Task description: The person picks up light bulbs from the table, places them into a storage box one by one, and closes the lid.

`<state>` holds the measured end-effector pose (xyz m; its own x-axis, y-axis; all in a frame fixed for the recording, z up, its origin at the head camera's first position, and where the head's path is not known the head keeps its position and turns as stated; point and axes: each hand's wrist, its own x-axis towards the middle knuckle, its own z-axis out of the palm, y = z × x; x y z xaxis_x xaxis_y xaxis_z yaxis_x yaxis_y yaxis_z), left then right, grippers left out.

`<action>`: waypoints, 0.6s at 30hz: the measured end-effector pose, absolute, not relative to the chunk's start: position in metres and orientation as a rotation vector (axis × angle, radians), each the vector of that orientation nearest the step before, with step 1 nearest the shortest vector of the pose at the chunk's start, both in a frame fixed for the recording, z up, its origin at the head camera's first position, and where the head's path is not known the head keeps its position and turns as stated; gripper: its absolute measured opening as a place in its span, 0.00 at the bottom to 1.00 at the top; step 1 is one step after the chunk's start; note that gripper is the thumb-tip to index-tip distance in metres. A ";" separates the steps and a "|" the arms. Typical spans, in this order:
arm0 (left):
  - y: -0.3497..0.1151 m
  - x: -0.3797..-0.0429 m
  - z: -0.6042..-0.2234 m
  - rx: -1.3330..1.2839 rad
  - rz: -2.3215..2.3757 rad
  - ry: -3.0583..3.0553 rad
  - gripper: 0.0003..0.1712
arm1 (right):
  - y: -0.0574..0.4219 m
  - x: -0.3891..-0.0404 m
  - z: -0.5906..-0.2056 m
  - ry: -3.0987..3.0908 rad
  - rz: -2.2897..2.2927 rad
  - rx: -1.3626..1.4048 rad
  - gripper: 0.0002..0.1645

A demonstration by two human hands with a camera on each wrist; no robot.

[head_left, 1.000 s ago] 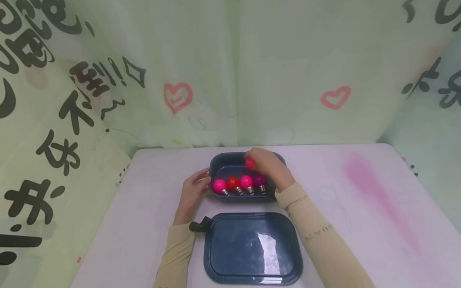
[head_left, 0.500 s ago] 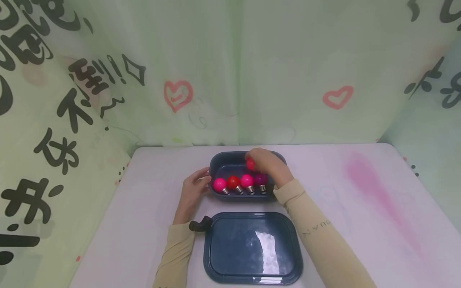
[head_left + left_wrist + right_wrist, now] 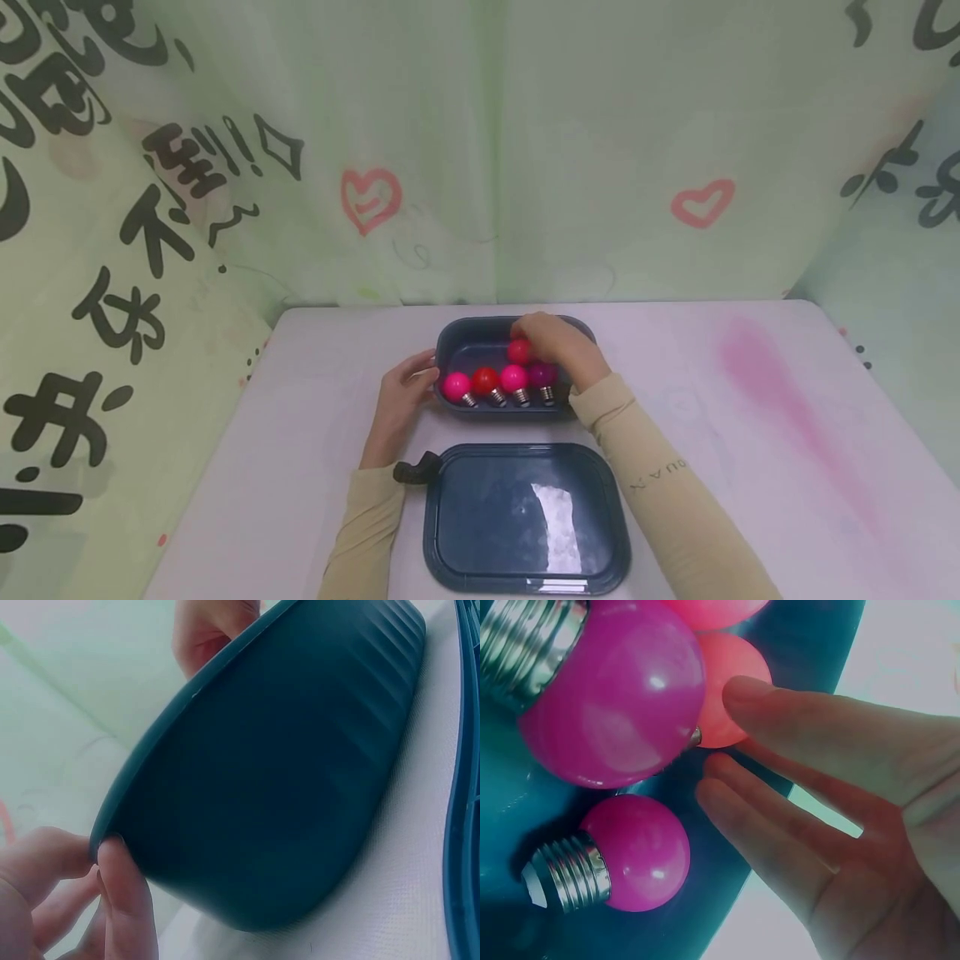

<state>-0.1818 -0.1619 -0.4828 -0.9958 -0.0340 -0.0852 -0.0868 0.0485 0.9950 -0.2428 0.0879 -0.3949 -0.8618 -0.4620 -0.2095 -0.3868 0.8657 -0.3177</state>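
My left hand [image 3: 405, 400] pinches the left rim of a dark blue box [image 3: 487, 414]; the left wrist view shows thumb and finger [image 3: 127, 892] at its edge. Over the right side of the box, my right hand [image 3: 561, 343] pinches a red light bulb [image 3: 519, 352] between thumb and fingers, its base hidden. Along the near side lie a pink bulb [image 3: 456, 386], a red bulb [image 3: 485, 381], another pink bulb [image 3: 514, 377] and a purple bulb [image 3: 542, 374], screw bases towards me. A smaller-looking magenta bulb [image 3: 646, 851] lies beside the purple one in the right wrist view.
A dark blue lid [image 3: 517, 508] lies on the white table [image 3: 735, 492] in front of the box. A black curved piece [image 3: 417, 468] sits by my left sleeve, at the lid's corner. A pale green curtain [image 3: 540, 167] stands behind the table.
The red bulb in my right hand has come slightly towards me, close to the row, and more of it shows. My left hand keeps its place on the rim.
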 end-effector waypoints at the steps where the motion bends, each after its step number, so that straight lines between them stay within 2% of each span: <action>1: -0.162 -0.181 -0.482 -0.136 2.134 2.247 0.22 | 0.088 -0.242 -0.395 2.759 -0.387 -0.641 0.20; 8: -0.163 -0.178 -0.478 -0.126 2.142 2.237 0.22 | 0.087 -0.238 -0.392 2.766 -0.420 -0.671 0.17; 18: -0.167 -0.181 -0.478 -0.102 2.119 2.248 0.22 | 0.088 -0.226 -0.387 2.832 -0.479 -0.786 0.18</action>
